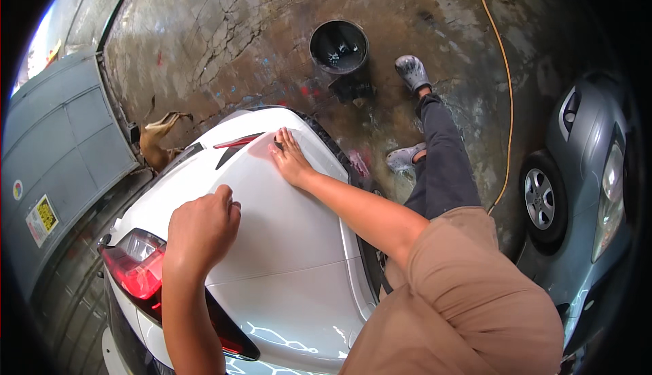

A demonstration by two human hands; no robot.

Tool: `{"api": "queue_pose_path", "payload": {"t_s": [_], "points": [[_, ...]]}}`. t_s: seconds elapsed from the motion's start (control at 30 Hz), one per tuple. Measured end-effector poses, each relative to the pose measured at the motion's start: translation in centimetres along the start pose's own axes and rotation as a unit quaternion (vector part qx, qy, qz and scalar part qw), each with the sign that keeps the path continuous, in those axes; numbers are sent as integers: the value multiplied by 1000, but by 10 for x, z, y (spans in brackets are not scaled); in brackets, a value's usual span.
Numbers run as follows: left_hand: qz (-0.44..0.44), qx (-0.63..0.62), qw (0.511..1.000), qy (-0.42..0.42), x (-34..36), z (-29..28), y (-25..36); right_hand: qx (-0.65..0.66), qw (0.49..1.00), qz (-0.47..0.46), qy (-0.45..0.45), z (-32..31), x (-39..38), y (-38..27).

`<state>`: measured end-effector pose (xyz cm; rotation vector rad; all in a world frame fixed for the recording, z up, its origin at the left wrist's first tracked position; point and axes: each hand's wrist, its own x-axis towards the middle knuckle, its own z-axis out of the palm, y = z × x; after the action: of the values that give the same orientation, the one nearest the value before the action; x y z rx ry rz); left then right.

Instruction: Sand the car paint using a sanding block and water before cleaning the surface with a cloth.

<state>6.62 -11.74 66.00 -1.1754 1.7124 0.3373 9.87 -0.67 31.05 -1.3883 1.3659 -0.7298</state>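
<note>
1. Two hands rest on the white car panel (285,239), which I take as my landmark; it fills the lower middle of my view, running from the red tail light (139,270) at its near left corner up to a rounded far end.
2. Left of the panel I see a grey metal cabinet (68,151), and a brown rag (159,137) lies on the floor just off the panel's far left edge.
3. My left hand (202,226) sits on the panel's left part, near the tail light, fingers curled into a loose fist; whether it grips anything I cannot tell.
4. My right hand (291,159) lies flat and released at the panel's far end, fingers spread, fingertips beside a red strip (238,141).
5. Beyond the panel's far end a black bucket (339,46) stands on the cracked concrete floor (224,35).
6. Right of the panel are my dark trouser leg (445,164) and grey shoes, then an orange cable (506,90), then a grey car (584,192), well apart.
</note>
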Motion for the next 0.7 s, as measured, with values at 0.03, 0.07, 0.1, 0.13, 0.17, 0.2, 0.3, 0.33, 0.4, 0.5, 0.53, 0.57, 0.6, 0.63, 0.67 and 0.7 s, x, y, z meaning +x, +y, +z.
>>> {"api": "queue_pose_path", "payload": {"t_s": [0.03, 0.07, 0.1, 0.13, 0.17, 0.2, 0.3, 0.33, 0.4, 0.5, 0.53, 0.57, 0.6, 0.63, 0.67, 0.7], "points": [[10, -4, 1000, 6, 1, 3, -2, 77, 997, 1, 23, -1, -3, -2], [0, -12, 1000, 0, -2, 4, -5, 79, 997, -3, 10, -2, -21, -14], [-9, -19, 1000, -7, -3, 3, -3, 173, 984, 37, 3, -5, -56, -29], [-6, -22, 1000, -15, -3, 0, 0, 263, 961, 87, 3, -12, -74, -36], [0, -29, 1000, -8, -3, 0, 2, 263, 960, 95, -1, -16, -72, -36], [3, -33, 999, -15, -2, -1, 4, 273, 957, 103, -5, -19, -68, -37], [22, -66, 997, -35, 0, -11, 10, 186, 976, 108, -29, -20, -10, -10], [21, -73, 996, -40, 3, -10, 11, 93, 990, 95, -48, -16, 11, -1], [39, -128, 991, -26, 1, -2, 2, 218, 960, 173, -27, -14, 5, -43], [38, -163, 984, -53, 7, 1, -2, 235, 965, 116, -6, -26, -35, -94], [58, -170, 983, -28, 8, 1, -4, 252, 961, 111, -10, -35, -35, -102], [21, -188, 976, -108, 14, -7, -2, 266, 958, 106, -9, -43, -32, -104], [24, -195, 974, -110, 21, -10, -1, 249, 956, 151, -16, -41, -9, -82], [41, -165, 985, -15, 19, -4, -1, 231, 955, 183, -26, -37, 22, -58], [55, -128, 988, 68, 21, 0, 1, 248, 935, 247, -49, -43, 50, -46], [50, -131, 988, 61, 25, 3, 1, 262, 911, 312, -68, -48, 67, -43]]}}
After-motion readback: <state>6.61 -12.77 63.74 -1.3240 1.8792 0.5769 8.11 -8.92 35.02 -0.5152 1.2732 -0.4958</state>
